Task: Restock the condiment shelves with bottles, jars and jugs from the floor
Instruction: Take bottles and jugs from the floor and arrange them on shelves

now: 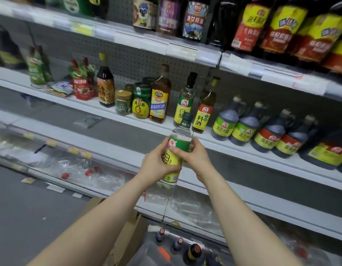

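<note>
Both hands hold a clear vinegar bottle with a green cap and a green and yellow label, upright in front of the middle shelf. My left hand wraps the label from the left. My right hand grips it from the right, fingers over the upper label. A matching clear bottle stands on the shelf just behind it, next to an amber cooking wine bottle.
Jars and bottles line the middle shelf to the left; dark vinegar jugs stand to the right. Large soy sauce jugs fill the top shelf. Below, a cardboard box and several bottles sit on the floor.
</note>
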